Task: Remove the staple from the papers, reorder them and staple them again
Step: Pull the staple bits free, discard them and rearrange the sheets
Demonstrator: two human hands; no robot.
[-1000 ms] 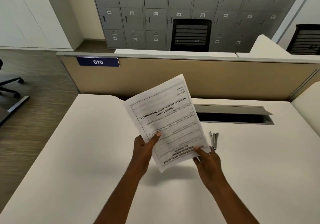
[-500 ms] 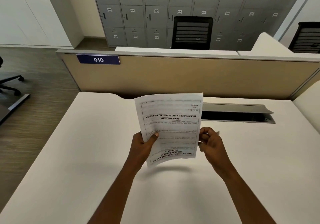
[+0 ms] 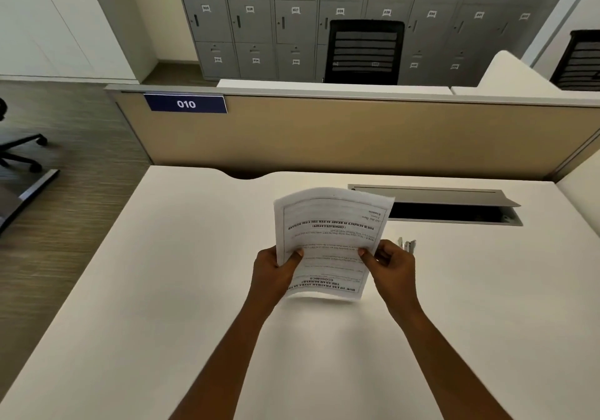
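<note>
Left hand [image 3: 276, 273] grips the left edge of the white printed paper sheets [image 3: 328, 241], thumb curled on top, fingers hidden underneath. Same hold as a second ago.

Sheets are in the air over the middle of the white table [image 3: 162, 289], print upside down to the camera, far end bowing away. Change: the stack was skewed a second ago, now it's squared up and lower.

Right hand [image 3: 393, 267] was off the paper half a second ago. Now it pinches the right edge, thumb on top, so both hands have the stack. My read: setting up to get at the staple. Can't see the staple itself, too small.

Small silvery metal tool [image 3: 407, 244] lies on the table just behind the right hand, untouched, near the open grey cable hatch [image 3: 448, 213] by the far edge. Removal looks not yet started; reorder and restaple are still ahead.
</note>
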